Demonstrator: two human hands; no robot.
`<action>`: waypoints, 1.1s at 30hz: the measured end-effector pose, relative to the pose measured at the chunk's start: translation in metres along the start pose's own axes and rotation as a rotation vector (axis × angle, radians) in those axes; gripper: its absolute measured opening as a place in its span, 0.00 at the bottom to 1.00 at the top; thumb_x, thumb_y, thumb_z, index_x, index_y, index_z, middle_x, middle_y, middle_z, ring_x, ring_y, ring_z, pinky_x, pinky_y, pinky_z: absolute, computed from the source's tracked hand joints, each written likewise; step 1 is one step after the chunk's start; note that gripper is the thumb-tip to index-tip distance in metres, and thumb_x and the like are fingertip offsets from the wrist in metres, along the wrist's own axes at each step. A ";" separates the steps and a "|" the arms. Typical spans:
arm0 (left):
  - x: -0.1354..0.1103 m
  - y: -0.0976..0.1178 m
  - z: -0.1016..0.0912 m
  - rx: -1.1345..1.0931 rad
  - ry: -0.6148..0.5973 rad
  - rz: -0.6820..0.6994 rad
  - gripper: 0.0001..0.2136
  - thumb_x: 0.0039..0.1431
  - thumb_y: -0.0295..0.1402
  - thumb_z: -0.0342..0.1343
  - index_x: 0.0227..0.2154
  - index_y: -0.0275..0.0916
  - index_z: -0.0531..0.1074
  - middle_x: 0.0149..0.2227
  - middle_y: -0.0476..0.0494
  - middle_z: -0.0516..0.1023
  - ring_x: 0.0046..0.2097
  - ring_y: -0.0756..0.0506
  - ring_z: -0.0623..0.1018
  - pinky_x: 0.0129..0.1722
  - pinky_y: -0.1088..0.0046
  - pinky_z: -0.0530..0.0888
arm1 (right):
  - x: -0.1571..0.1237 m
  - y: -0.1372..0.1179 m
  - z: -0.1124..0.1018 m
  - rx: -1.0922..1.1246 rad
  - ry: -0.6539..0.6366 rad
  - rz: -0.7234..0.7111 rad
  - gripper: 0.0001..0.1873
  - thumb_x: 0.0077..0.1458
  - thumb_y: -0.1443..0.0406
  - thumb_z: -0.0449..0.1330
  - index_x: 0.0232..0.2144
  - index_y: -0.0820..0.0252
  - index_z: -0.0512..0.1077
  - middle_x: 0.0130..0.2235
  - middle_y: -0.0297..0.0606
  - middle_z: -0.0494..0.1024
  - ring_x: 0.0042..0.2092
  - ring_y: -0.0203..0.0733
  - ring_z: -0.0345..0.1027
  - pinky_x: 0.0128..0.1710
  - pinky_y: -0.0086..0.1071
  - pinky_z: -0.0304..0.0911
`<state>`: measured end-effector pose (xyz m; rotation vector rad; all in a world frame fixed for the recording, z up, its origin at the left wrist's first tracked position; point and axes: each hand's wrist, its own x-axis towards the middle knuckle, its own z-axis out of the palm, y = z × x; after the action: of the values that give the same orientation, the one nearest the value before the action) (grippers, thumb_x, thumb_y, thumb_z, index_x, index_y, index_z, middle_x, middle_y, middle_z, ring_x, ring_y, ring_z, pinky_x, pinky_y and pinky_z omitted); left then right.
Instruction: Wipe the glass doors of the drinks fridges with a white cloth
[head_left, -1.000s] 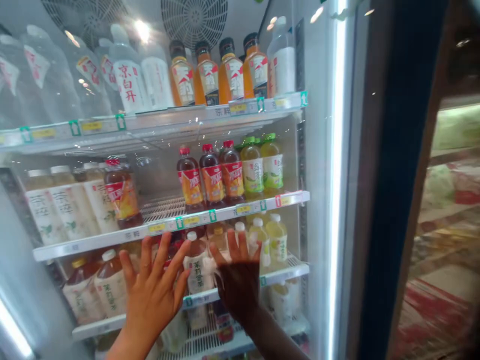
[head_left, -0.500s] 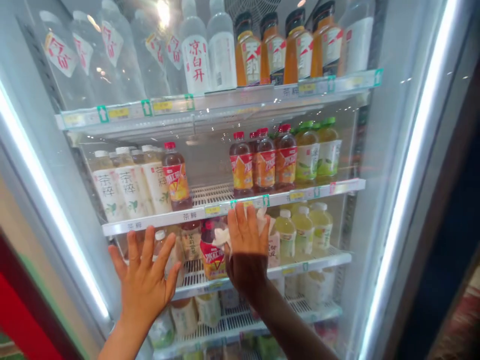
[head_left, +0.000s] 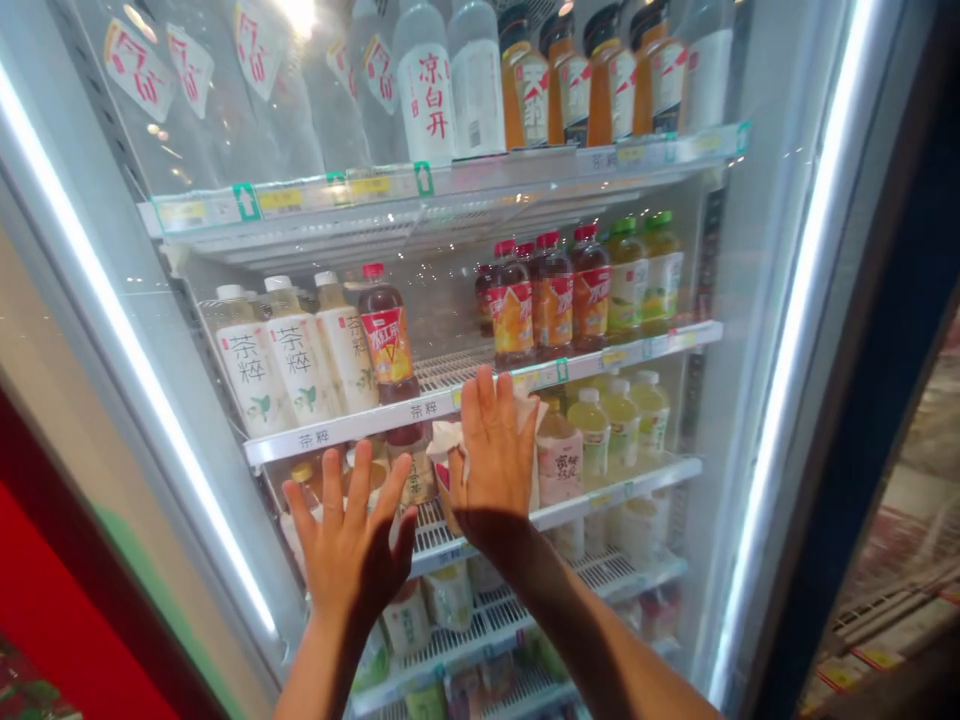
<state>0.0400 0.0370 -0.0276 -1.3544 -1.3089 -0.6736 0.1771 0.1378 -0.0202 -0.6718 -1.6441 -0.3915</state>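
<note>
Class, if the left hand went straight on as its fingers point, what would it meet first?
Probably the glass front that seems to cover the bottles; whether the left hand already touches it is unclear.

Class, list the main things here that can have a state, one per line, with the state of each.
Left hand, open, fingers spread
Right hand, fingers extended
White cloth or tissue, crumpled behind right hand
Glass door, apparently shut
Left light strip, lit
Right light strip, lit
Red-capped bottles, upright
Green-capped bottles, upright
</note>
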 end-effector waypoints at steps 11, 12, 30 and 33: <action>0.001 0.000 0.000 -0.025 0.022 -0.011 0.36 0.62 0.39 0.58 0.70 0.51 0.49 0.73 0.46 0.45 0.75 0.37 0.44 0.73 0.41 0.39 | -0.036 -0.001 0.008 -0.019 -0.027 0.056 0.40 0.66 0.69 0.44 0.74 0.58 0.29 0.75 0.45 0.41 0.75 0.55 0.29 0.70 0.69 0.37; 0.001 0.000 0.000 -0.033 0.031 -0.012 0.37 0.62 0.39 0.59 0.70 0.51 0.50 0.73 0.46 0.46 0.75 0.37 0.45 0.73 0.41 0.39 | -0.029 -0.002 0.008 -0.015 -0.034 0.044 0.41 0.66 0.68 0.44 0.74 0.58 0.28 0.75 0.45 0.40 0.76 0.55 0.28 0.70 0.69 0.35; -0.001 -0.006 0.003 -0.062 0.055 0.012 0.36 0.61 0.40 0.59 0.70 0.52 0.52 0.73 0.47 0.47 0.75 0.38 0.46 0.73 0.47 0.36 | -0.061 0.025 0.001 -0.015 -0.148 -0.233 0.42 0.66 0.65 0.48 0.74 0.61 0.30 0.73 0.49 0.49 0.75 0.53 0.37 0.71 0.62 0.41; -0.001 -0.006 0.002 -0.039 0.055 0.028 0.36 0.61 0.40 0.59 0.70 0.51 0.52 0.73 0.46 0.47 0.75 0.39 0.44 0.73 0.47 0.35 | -0.111 0.052 -0.005 0.021 -0.241 -0.481 0.39 0.64 0.71 0.46 0.73 0.55 0.41 0.68 0.41 0.65 0.71 0.38 0.52 0.72 0.46 0.47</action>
<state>0.0335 0.0374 -0.0271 -1.3741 -1.2373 -0.7159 0.2218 0.1526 -0.1333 -0.3076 -2.0383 -0.6558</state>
